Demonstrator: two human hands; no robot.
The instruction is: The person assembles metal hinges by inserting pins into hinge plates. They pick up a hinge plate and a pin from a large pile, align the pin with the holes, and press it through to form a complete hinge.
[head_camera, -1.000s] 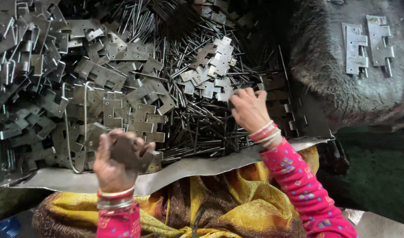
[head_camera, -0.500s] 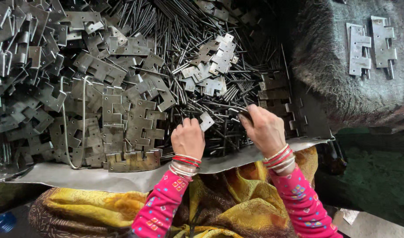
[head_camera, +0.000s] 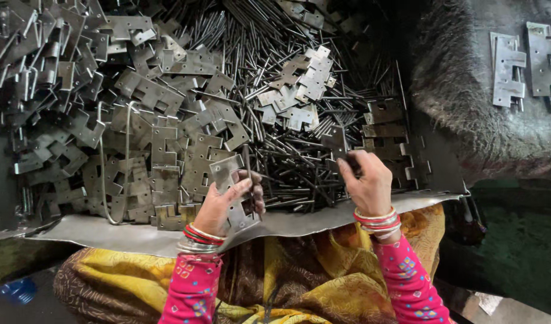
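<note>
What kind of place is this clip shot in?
Probably a small hardware workshop where hinges are put together by hand. A heap of hinge leaves lies beside loose metal pins, and the left hand holds a leaf with a pin.

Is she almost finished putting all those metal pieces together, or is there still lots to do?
Still lots. Done: two joined hinges lie on the grey cloth at the right. In hand: the left hand holds a hinge plate with a thin pin against it, and the right hand reaches into the pile of pins. Left: a big heap of loose plates fills the metal tray.
</note>
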